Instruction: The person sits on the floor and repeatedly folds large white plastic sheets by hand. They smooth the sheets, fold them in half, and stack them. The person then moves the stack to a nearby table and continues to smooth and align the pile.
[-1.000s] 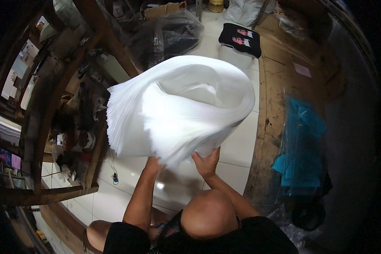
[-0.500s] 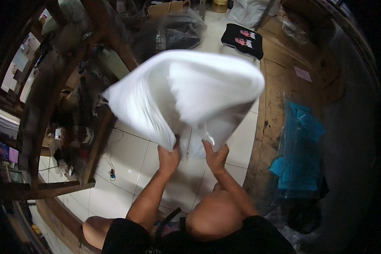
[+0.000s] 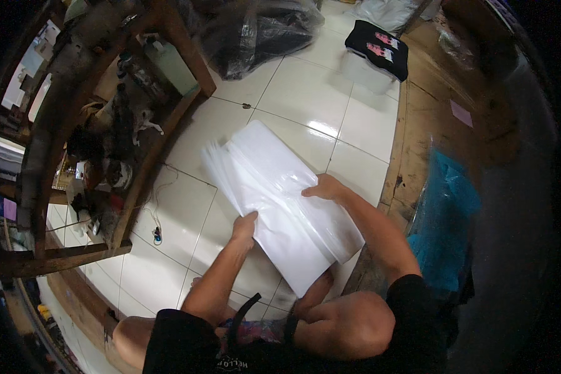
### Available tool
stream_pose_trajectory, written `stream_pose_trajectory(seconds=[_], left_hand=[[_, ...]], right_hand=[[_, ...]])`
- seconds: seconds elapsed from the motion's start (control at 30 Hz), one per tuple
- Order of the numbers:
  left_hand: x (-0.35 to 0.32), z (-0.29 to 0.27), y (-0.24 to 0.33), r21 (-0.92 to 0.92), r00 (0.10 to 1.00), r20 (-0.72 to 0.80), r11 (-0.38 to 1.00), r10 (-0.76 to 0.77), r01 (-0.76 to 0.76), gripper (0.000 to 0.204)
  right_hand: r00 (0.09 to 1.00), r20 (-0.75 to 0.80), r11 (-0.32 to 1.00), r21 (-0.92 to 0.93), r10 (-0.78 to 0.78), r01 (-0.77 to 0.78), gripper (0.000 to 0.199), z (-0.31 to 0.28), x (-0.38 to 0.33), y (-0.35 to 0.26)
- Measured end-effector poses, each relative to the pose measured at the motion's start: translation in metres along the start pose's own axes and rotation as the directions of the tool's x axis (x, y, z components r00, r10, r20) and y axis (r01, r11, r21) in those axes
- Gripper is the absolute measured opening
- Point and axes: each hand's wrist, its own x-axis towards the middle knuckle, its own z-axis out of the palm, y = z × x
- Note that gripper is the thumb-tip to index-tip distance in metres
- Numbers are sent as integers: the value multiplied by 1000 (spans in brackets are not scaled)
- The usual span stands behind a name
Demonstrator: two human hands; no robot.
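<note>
A thick stack of glossy white plastic sheets or bags [image 3: 299, 218] is held between my two hands, above my knee and the tiled floor. My left hand [image 3: 245, 225] grips its left edge, thumb on top and the fingers hidden underneath. On the far right edge my right hand [image 3: 326, 188] closes over the stack, its thumb pressing the top sheet. Toward the far left end the layers fan apart and blur; near my knee the stack lies flatter, with a fold across it.
A wooden shelf rack [image 3: 162, 134] with cluttered items stands at left. Along the right runs a brown cardboard-covered surface [image 3: 430, 112] with blue plastic-wrapped packs [image 3: 442, 224]. A folded black garment with a pink print [image 3: 377, 50] rests at the far right; dark bundles in clear plastic [image 3: 255, 37] lie beyond.
The white stack, raised and spread into a wide curve before, is now lower, flatter and turned lengthwise toward my knee. My right hand has moved up and right along it.
</note>
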Motion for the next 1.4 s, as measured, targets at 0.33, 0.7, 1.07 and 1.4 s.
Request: stream_pose_trajectory(seconds=[0.33,0.7,1.07,1.4], left_hand=[[16,-33,-37,16,999,-51,1000,-18,19,46],[19,-23,-34,75,997,-63,996,-43,48,47],[12,-19,-26,112,997,-68,992,-42,50,49],[22,-5,-26,19,918,-381,991,-113,130,76]], right_hand=[[738,124,493,-670,-663,555,36,79,-47,-65],[754,223,80,-936,-618,342,15,43,-15,-32],[914,-406,988,-139,9,-71,69,-45,-4,16],[930,-339,922,-294,145,-251,58,-23,16,37]])
